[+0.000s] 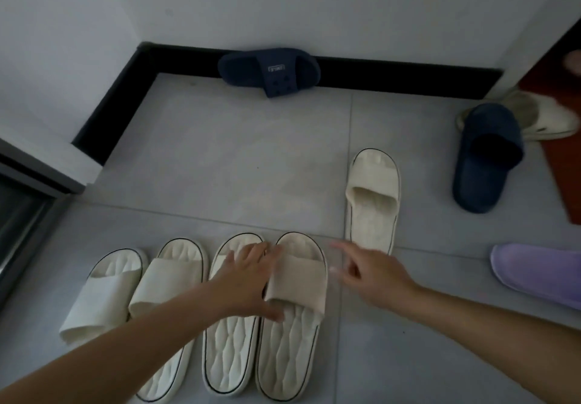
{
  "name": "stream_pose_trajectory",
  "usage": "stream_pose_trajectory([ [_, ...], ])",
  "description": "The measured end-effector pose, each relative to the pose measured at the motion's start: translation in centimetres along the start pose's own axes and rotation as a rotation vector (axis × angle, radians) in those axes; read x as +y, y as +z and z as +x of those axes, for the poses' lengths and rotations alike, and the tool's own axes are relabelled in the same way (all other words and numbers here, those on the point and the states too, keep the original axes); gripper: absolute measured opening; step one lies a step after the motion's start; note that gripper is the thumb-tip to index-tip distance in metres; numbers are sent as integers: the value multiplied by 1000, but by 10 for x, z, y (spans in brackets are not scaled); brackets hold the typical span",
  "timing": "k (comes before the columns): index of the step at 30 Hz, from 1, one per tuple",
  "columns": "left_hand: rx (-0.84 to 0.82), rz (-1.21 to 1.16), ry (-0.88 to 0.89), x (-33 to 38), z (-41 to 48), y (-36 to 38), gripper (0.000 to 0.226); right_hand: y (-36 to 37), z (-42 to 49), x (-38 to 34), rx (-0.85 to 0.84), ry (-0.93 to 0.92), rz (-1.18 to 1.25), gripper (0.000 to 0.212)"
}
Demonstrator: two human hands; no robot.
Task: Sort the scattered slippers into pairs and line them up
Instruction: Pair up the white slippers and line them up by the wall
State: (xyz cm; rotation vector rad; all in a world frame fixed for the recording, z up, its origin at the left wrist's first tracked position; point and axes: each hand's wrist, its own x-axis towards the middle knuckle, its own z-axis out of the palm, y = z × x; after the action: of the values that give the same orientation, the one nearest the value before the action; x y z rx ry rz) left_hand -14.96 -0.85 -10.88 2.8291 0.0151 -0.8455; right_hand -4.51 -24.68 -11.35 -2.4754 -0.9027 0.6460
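Observation:
Several cream slippers lie side by side on the floor near me. My left hand rests with spread fingers on the strap of the third slipper, beside the fourth slipper. My right hand hovers just right of that row, forefinger stretched out, holding nothing. Another cream slipper lies alone further back. One navy slipper leans against the black skirting. A second navy slipper lies at the right, overlapping a cream slipper. A lilac slipper sits at the right edge.
White walls with black skirting close off the back and left. A dark metal frame stands at the left edge. A red-brown mat lies at the right. Grey tiled floor stretches between the row and the far wall.

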Motion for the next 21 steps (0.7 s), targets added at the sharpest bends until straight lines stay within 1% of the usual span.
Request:
stream_pose_trajectory([
  [2,52,-17,29,12,7,-12,118,-28,20,16,183,94,-5,40],
  [3,72,-21,39,17,12,-20,116,-42,29,24,246,141,-14,41],
  [5,110,-45,42,29,27,-42,111,-64,44,40,298,259,-72,49],
  [7,159,-91,36,41,44,-64,104,-74,56,51,268,399,-143,60],
  [9,186,-135,30,57,62,-85,94,-77,62,63,198,522,-124,67],
  [11,181,-136,38,74,77,-103,87,-75,64,74,121,593,-85,63],
  [13,166,-83,76,91,90,-114,82,-74,63,86,53,520,-116,56],
  [15,148,8,130,110,103,-119,78,-82,59,98,13,423,-201,59],
  [16,140,62,154,120,110,-120,77,-88,57,106,26,415,-224,62],
  [18,126,162,181,139,128,-119,83,-102,52,125,104,446,-210,63],
  [21,131,206,158,162,157,-121,94,-118,44,153,244,452,-101,58],
])
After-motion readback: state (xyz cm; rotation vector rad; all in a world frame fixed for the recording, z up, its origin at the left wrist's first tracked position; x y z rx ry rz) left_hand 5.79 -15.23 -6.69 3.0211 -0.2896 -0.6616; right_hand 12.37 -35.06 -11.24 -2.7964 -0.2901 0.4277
